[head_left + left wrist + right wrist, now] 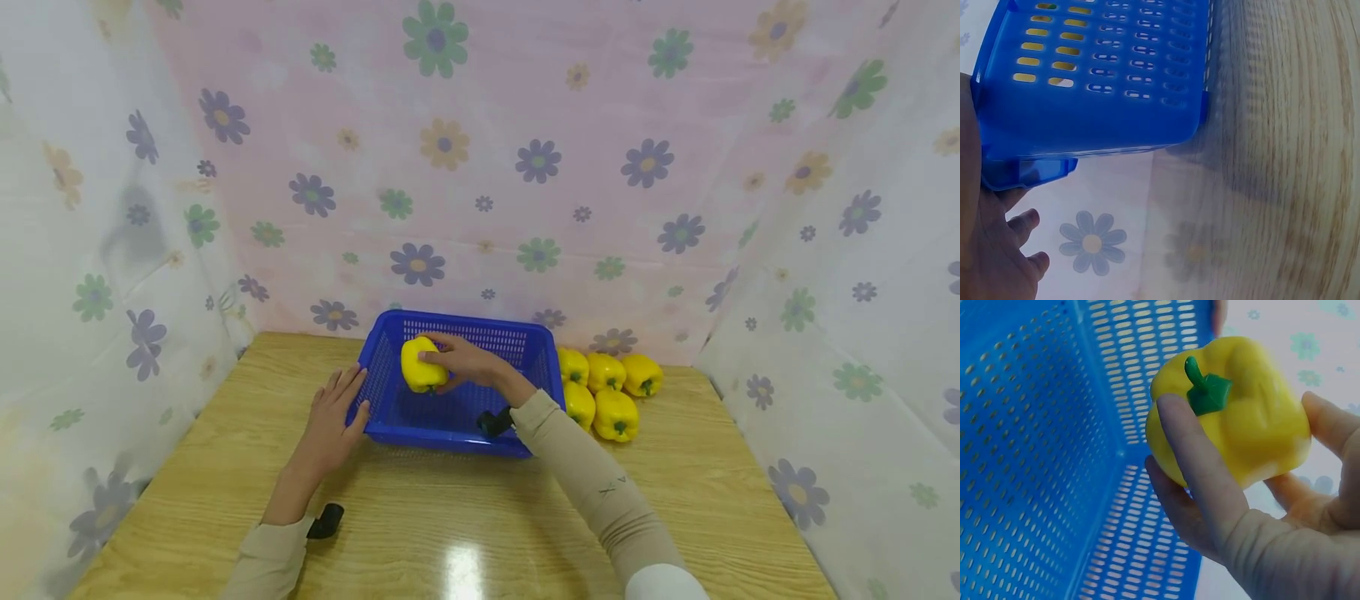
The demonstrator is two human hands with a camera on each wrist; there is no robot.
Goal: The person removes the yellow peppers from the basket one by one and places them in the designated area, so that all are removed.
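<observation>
A yellow bell pepper [1254,406] with a green stem is gripped in my right hand [472,364], thumb and fingers spread around its sides. In the head view, the held pepper shows over the left part of a blue plastic basket [450,440]. The basket has slotted walls and sits on the table. My left hand [333,419] rests against the basket's left rim, its fingers extended. From the left wrist, the basket's outer wall [1085,125] and end lip appear, with fingertips [1038,262] beyond the lip.
Several more yellow bell peppers [617,415] stand grouped against the basket's right side on the wood-grain table [420,525]. Flower-patterned sheets [487,167] hang at the back and both sides of the table. Black wrist-camera mounts [327,521] stick out from the sleeves.
</observation>
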